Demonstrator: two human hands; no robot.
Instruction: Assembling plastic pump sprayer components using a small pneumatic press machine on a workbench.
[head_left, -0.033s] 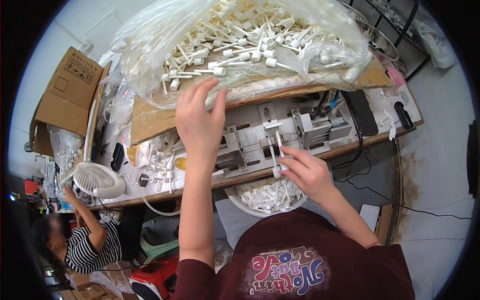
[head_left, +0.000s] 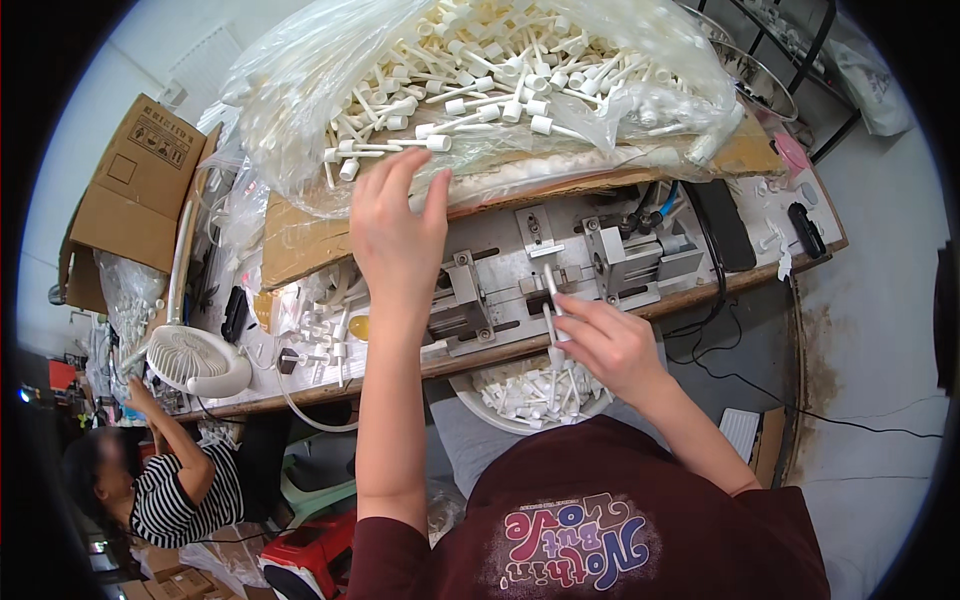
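My left hand is raised over the front edge of the cardboard, fingers and thumb apart, nothing held. Just beyond its fingertips lie white plastic stems with cup-shaped heads, at the near edge of a big heap. My right hand pinches a slim white plastic stem in front of the metal fixture. A second white stem hangs beside it, its wider end down by my fingers; whether I grip this one too is hard to tell.
Below the bench edge a white tub holds many similar stems. Metal clamp blocks flank the fixture. Left are a white fan, a cardboard box and a co-worker in a striped shirt. A black phone-like slab lies right.
My right hand has shifted slightly left and down, and the white stems have moved with it. The left hand has drifted a little left.
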